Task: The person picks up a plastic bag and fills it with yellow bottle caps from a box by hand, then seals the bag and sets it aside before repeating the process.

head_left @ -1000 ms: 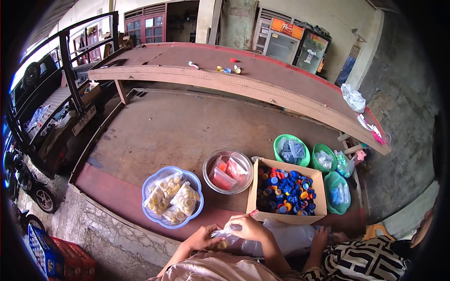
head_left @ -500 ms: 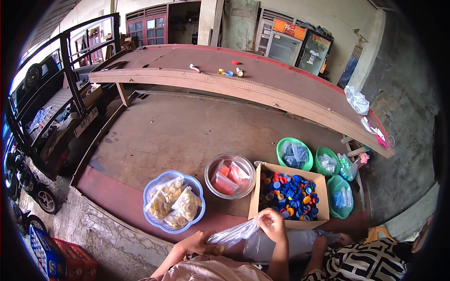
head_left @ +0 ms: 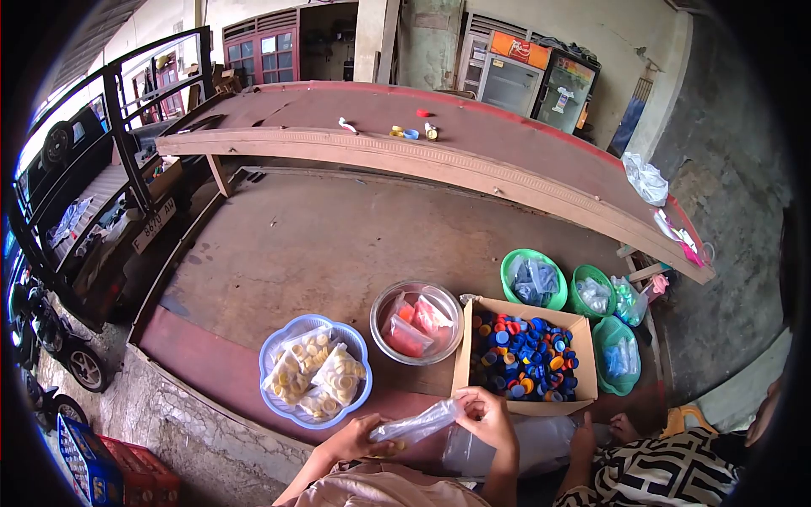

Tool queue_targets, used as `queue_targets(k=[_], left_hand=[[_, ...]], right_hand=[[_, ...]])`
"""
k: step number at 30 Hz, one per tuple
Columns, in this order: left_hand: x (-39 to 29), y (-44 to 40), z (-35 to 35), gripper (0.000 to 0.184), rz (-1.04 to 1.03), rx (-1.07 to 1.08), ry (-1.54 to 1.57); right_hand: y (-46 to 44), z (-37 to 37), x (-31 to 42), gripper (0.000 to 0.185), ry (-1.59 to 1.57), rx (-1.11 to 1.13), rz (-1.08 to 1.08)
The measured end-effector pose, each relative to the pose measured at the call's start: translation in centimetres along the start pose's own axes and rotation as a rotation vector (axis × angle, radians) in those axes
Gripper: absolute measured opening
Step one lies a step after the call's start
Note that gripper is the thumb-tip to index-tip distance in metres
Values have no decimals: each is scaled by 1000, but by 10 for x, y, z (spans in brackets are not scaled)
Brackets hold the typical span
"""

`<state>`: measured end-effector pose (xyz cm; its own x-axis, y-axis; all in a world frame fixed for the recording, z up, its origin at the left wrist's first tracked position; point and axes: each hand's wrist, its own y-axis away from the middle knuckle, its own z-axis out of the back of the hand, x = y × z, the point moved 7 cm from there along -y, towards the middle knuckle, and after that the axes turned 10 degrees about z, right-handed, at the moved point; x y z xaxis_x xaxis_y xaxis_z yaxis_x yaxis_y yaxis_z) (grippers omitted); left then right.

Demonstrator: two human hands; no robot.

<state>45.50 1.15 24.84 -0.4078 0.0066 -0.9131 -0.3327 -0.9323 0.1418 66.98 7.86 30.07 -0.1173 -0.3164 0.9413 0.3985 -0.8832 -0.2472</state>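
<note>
Head view: from where I stand, the brown table (head_left: 338,228) stretches away beyond the work at its near edge.
Left hand (head_left: 361,439): curled around the left end of a clear plastic bag (head_left: 418,425).
Right hand (head_left: 492,419): pinching the bag's right end between thumb and fingers.
Bag's place: stretched between both hands, nearer than the metal bowl (head_left: 414,362).
Bowl: holds packets of something red.
Blue basket (head_left: 272,342): left of the bowl, filled with bagged pale-yellow caps.
Cardboard box (head_left: 541,408): right of the bowl, heaped with mostly blue caps (head_left: 528,355).
Green baskets (head_left: 603,362): three, around the box's far and right sides.
Neighbour: another person's hands (head_left: 583,435), near right, beside larger clear plastic (head_left: 507,445).
</note>
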Motion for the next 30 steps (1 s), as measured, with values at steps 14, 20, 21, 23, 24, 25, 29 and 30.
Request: queue_targets(k=[14, 20, 21, 23, 24, 25, 29, 30], left_hand=[[-14, 8, -5, 45, 128, 236, 107], [-7, 5, -10, 47, 83, 239, 147], [-8, 6, -9, 48, 72, 244, 138], [-12, 7, -5, 50, 46, 253, 122], [-13, 8, -4, 52, 25, 275, 121], [-12, 9, -1, 53, 6, 296, 120], [-12, 16, 17, 57, -5, 306, 2], [-15, 19, 20, 57, 11, 301, -10]], right_hand=[[4, 2, 38, 40, 3, 200, -14], [7, 13, 22, 18, -5, 75, 11], [7, 17, 27, 16, 6, 74, -11], [10, 23, 33, 12, 51, 109, -35], [11, 24, 33, 11, 46, 146, -44], [12, 24, 32, 10, 40, 184, -53], [9, 28, 46, 11, 61, 177, -28], [10, 28, 45, 11, 51, 166, -28]])
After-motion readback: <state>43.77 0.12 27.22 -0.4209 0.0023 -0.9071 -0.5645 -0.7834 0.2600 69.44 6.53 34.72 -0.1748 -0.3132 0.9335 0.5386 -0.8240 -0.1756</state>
